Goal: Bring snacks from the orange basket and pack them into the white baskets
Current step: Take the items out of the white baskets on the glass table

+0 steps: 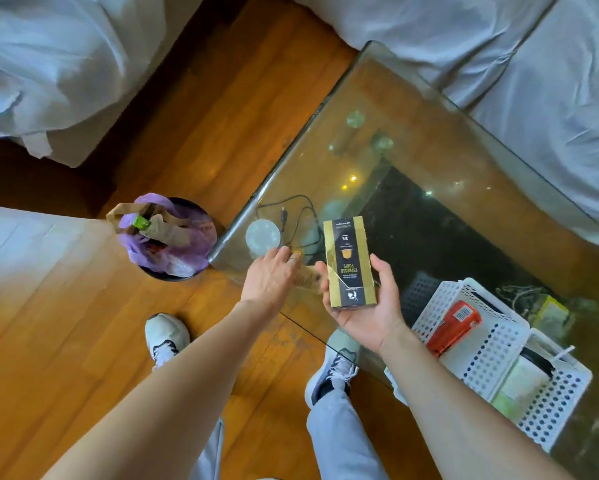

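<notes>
My right hand [365, 311] holds a gold and black espresso box [348, 261] upright, palm up, over the near corner of the glass table [429, 109]. My left hand [274, 277] reaches palm down over the table's corner, fingers stretched toward a small yellow item [296, 253]. A tan packet [306, 279] shows just right of that hand; the thumb is hidden. Two white perforated baskets [481, 355] [550, 410] stand on the table at lower right. The nearer-left one holds a red packet [454, 327]; the other holds pale packets. The orange basket is out of view.
A round white disc [262, 235] with a black cable lies at the table's corner. A dark bin with a purple bag [173, 237] stands on the wooden floor to the left. Grey-covered sofas ring the table. My shoes are below the table's edge.
</notes>
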Demonstrator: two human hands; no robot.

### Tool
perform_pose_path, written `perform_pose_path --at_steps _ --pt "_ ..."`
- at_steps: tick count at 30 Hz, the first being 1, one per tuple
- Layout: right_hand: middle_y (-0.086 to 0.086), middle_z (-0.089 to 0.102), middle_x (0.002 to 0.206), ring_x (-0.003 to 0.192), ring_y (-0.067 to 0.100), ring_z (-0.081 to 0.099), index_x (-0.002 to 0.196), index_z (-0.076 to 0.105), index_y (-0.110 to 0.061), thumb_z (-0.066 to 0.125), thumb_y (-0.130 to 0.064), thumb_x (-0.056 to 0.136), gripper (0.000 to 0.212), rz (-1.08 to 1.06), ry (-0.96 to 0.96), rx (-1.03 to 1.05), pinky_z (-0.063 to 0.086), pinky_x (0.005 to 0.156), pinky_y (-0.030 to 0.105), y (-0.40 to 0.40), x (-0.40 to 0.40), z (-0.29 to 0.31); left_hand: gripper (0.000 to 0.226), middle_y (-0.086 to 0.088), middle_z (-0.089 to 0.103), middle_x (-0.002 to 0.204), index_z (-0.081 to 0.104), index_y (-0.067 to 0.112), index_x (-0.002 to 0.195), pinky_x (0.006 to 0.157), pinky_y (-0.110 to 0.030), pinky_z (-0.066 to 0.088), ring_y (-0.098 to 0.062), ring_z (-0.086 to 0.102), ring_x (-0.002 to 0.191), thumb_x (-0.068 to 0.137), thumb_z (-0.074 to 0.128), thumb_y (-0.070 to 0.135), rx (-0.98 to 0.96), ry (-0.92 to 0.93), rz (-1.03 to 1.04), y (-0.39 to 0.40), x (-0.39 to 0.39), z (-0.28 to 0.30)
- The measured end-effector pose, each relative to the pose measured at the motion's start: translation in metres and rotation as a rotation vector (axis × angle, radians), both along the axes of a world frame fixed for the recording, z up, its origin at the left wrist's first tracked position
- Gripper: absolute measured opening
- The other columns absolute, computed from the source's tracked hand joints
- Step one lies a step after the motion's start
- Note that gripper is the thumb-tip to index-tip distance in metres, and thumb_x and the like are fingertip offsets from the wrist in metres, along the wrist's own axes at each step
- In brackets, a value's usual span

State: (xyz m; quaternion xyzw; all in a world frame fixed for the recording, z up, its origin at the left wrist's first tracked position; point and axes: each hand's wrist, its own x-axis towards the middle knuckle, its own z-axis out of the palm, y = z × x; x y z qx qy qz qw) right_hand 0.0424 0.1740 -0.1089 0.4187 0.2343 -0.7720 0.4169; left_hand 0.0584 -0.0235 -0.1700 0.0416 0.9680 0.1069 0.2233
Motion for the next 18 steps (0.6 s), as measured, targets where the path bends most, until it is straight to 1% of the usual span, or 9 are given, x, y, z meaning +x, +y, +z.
perform_pose_path --at_steps 2,4,6,9,12,13,15,16,18 --pt "0.013 0.06 0.142 0.105 0.024 0.067 0.132 0.067 -0.014 0.072 -0.061 0.079 0.07 0.035 0.018 0.062 0.054 0.088 0.035 -0.005 -0.002 0.0 0.025 0.0 0.064 0.106 0.062 0.019 0.113 0.068 -0.031 0.041 -0.023 0.054 0.098 0.089 0.068 0.016 0.01 -0.003 -0.003 0.001 0.003 0.003" --pt "0.014 0.064 0.136 0.102 0.025 0.069 0.131 0.067 -0.017 0.069 -0.062 0.08 0.068 0.083 0.036 0.168 0.056 0.085 0.036 -0.01 -0.004 -0.001 0.016 0.001 0.066 0.101 0.066 0.02 0.108 0.064 -0.031 0.043 -0.022 0.057 0.096 0.092 0.064 0.016 0.072 -0.05 0.115 -0.003 0.01 0.01" --pt "0.015 0.067 0.13 0.102 0.027 0.07 0.132 0.066 -0.021 0.067 -0.062 0.08 0.066 0.191 0.073 0.276 0.057 0.082 0.038 -0.018 -0.005 -0.001 0.014 0.005 0.068 0.097 0.068 0.025 0.103 0.063 -0.031 0.046 -0.019 0.062 0.091 0.094 0.058 0.021 0.167 -0.092 0.36 -0.017 0.022 0.02" --pt "0.016 0.069 0.125 0.099 0.028 0.073 0.127 0.069 -0.019 0.07 -0.054 0.08 0.058 0.341 0.102 0.313 0.059 0.079 0.04 -0.047 -0.005 0.005 0.01 0.013 0.068 0.09 0.068 0.032 0.099 0.061 -0.029 0.043 -0.014 0.064 0.083 0.095 0.058 0.033 0.253 -0.093 0.755 -0.062 0.05 0.036" --pt "0.022 0.067 0.126 0.095 0.031 0.07 0.129 0.066 -0.012 0.063 -0.041 0.088 0.051 0.447 0.123 0.281 0.059 0.079 0.043 -0.098 -0.003 0.008 0.019 0.013 0.069 0.088 0.062 0.03 0.109 0.065 -0.03 0.051 -0.013 0.066 0.082 0.092 0.062 0.037 0.318 -0.088 1.147 -0.121 0.076 0.046" --pt "0.024 0.066 0.126 0.096 0.032 0.068 0.13 0.065 -0.01 0.06 -0.039 0.089 0.05 0.482 0.138 0.257 0.058 0.079 0.045 -0.119 -0.003 0.008 0.023 0.013 0.068 0.085 0.06 0.03 0.112 0.061 -0.029 0.049 -0.009 0.066 0.078 0.09 0.063 0.035 0.332 -0.093 1.252 -0.141 0.082 0.047" --pt "0.023 0.068 0.12 0.095 0.031 0.066 0.13 0.064 -0.009 0.058 -0.036 0.091 0.048 0.558 0.176 0.229 0.058 0.08 0.046 -0.167 -0.002 0.009 0.023 0.014 0.066 0.078 0.06 0.031 0.111 0.053 -0.024 0.042 -0.002 0.062 0.071 0.088 0.063 0.032 0.332 -0.108 1.388 -0.176 0.088 0.047" --pt "0.023 0.069 0.117 0.093 0.03 0.066 0.129 0.064 -0.01 0.058 -0.035 0.092 0.045 0.602 0.192 0.236 0.059 0.08 0.046 -0.192 -0.002 0.008 0.022 0.015 0.066 0.076 0.062 0.031 0.108 0.053 -0.025 0.042 -0.001 0.061 0.071 0.086 0.062 0.03 0.332 -0.108 1.423 -0.191 0.09 0.046" --pt "0.022 0.069 0.116 0.09 0.029 0.067 0.127 0.061 -0.014 0.063 -0.035 0.091 0.041 0.697 0.203 0.313 0.061 0.081 0.048 -0.237 -0.003 0.003 0.021 0.015 0.067 0.075 0.065 0.029 0.105 0.057 -0.027 0.047 -0.001 0.062 0.072 0.084 0.06 0.026 0.36 -0.091 1.443 -0.216 0.089 0.041"
